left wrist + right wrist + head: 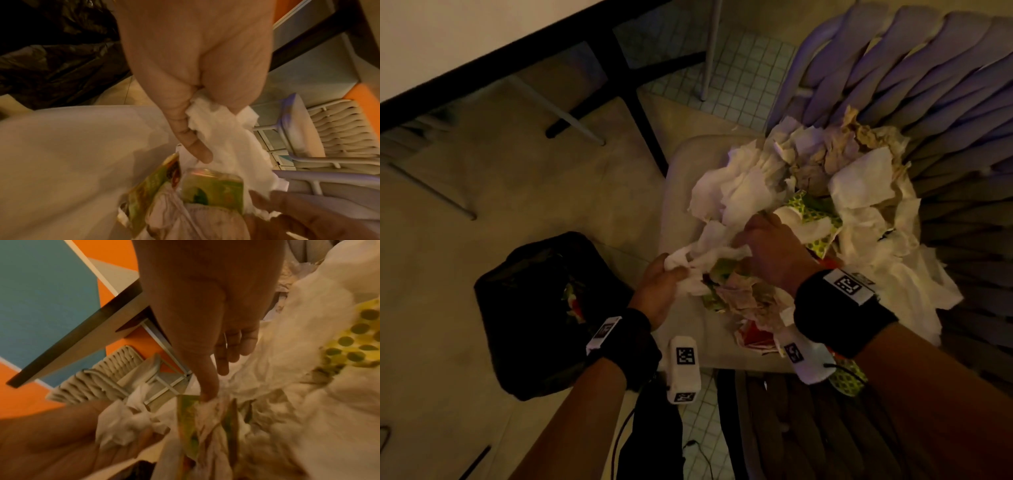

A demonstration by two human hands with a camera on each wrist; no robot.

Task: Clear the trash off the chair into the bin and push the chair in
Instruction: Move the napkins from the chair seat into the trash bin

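At the centre of the head view, both forearms reach forward and down over the chair seat [681,178], each wrist wrapped in a black band carrying a white coded tag. The left hand [659,291] sits at the seat's front-left edge, fingers and thumb curled tight around a twisted white paper napkin [688,260]; the left wrist view confirms the napkin [218,129] bunched inside the left hand [195,65], trailing down toward a green printed wrapper [211,188]. The right hand [770,246] lies palm-down on the trash pile [825,192], just right of the left hand; in the right wrist view its fingers [222,363] extend loosely, the index tip touching crumpled paper and the edge of the wrapper [189,418], gripping nothing.

The pile covers the right and rear of the seat, against the woven backrest [928,85] at upper right: white napkins, brownish crumpled paper, and a yellow sheet with green dots [815,212]. The held napkin stretches between the two hands.

At lower left of the head view, the bin [537,308], lined with a black bag, stands on the floor just beside the seat's left edge, with some coloured scraps inside. A dark-edged table [482,68] crosses the upper left.
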